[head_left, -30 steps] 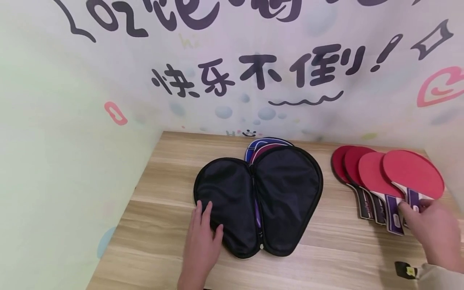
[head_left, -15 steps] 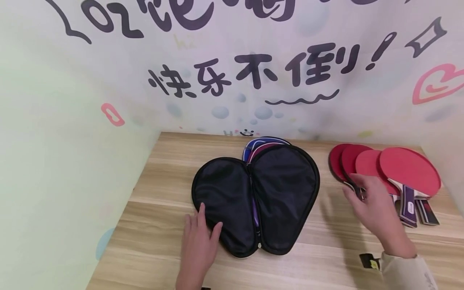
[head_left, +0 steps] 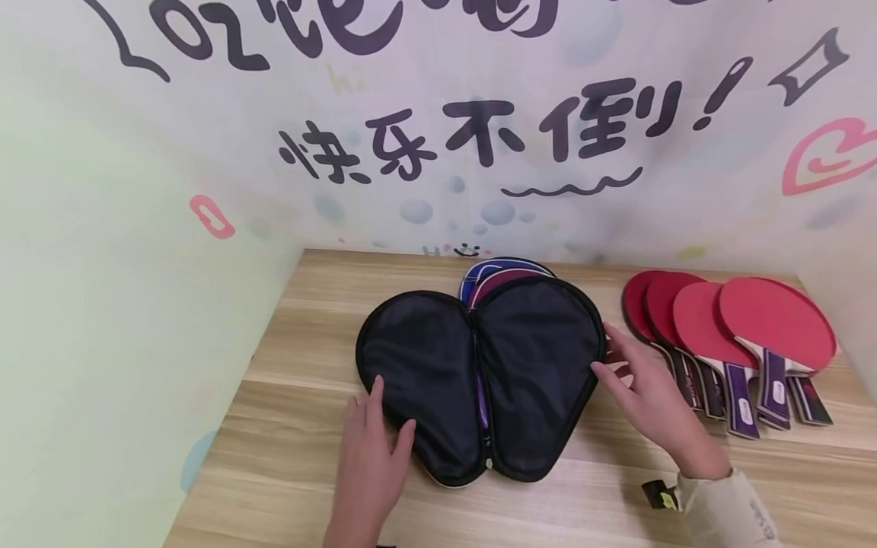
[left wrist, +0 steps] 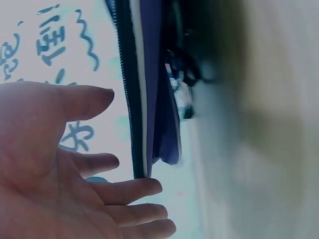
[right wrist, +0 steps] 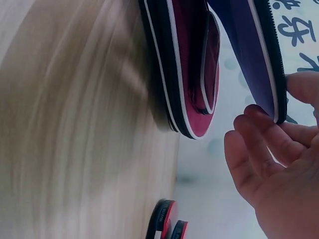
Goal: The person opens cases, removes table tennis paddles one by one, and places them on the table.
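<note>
A black zippered table tennis bat case [head_left: 541, 380] lies spread in two rounded halves, outer faces up, in the head view. Its purple lining [right wrist: 246, 55] shows in the right wrist view. My right hand [head_left: 647, 399] pinches the rim of the right half, thumb above and fingers beneath. Beside the left half is my left hand [head_left: 373, 464], its fingers extended; in the left wrist view a fingertip [left wrist: 149, 185] meets the case's lower rim. Maroon [head_left: 510, 280] and blue [head_left: 473, 280] cases show partly behind the black one, mostly hidden by it.
Several red table tennis bats [head_left: 774, 320] lie fanned and overlapping on the wooden table [head_left: 301, 342] at the right, handles toward me. A printed wall [head_left: 411, 213] stands at the table's back edge.
My right hand has let go of a bat handle, moved left and taken the case's right rim. The bats stay at the right. My left hand barely moved; the case's left half shifted slightly.
</note>
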Motion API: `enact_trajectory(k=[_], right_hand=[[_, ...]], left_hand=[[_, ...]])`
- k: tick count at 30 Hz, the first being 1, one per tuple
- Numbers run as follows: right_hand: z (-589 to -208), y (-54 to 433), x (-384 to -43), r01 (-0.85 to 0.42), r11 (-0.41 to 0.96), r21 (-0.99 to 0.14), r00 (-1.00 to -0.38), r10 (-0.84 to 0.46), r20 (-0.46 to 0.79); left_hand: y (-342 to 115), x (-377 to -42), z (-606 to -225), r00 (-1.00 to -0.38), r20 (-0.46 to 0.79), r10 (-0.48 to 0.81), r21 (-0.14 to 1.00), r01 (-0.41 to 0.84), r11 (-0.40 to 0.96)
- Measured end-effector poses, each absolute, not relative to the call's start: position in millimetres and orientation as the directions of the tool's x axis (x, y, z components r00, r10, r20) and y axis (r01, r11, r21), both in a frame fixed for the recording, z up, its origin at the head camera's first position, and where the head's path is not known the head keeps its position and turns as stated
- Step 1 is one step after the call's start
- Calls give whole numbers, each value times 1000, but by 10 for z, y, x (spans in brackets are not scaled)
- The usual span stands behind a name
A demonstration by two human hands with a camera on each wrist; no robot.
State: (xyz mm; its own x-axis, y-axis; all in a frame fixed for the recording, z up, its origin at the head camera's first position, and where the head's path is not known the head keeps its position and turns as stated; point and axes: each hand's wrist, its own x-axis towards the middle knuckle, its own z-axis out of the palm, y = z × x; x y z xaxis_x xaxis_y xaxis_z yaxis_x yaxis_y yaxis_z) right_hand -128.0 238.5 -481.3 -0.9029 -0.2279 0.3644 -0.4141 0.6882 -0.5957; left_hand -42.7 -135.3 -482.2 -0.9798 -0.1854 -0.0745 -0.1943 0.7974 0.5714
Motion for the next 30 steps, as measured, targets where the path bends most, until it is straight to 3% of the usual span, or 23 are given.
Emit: enact_trajectory(k=[3,7,10,14,23,30], right_hand=[[-4839,2377,-1261,-403,693,-598,-907,-216,361],[-4861,2380,-1231,-374,684,-626,-922,-206,327],[-4868,2382,-1208,-343,677,-651,-936,-194,292],[-4866,2376,-1192,-293,670,-682,-955,-177,236],[-4829,2398,-1159,-161,658,-735,-986,-140,91],[-4807,2424,-1146,-154,593,-791,-985,-153,77]], left_hand=[[-1322,-386,-4709,-981,-32,-189,594,-171,786],[-1199,-334,-4582,-973,163,-163,635,-22,772],[-1063,-308,-4540,-939,330,-97,600,129,789],[-878,-272,-4591,-908,418,2,523,243,817],[-570,-211,-4840,-887,390,247,501,430,751],[-473,-213,-4936,-889,302,345,516,456,725]])
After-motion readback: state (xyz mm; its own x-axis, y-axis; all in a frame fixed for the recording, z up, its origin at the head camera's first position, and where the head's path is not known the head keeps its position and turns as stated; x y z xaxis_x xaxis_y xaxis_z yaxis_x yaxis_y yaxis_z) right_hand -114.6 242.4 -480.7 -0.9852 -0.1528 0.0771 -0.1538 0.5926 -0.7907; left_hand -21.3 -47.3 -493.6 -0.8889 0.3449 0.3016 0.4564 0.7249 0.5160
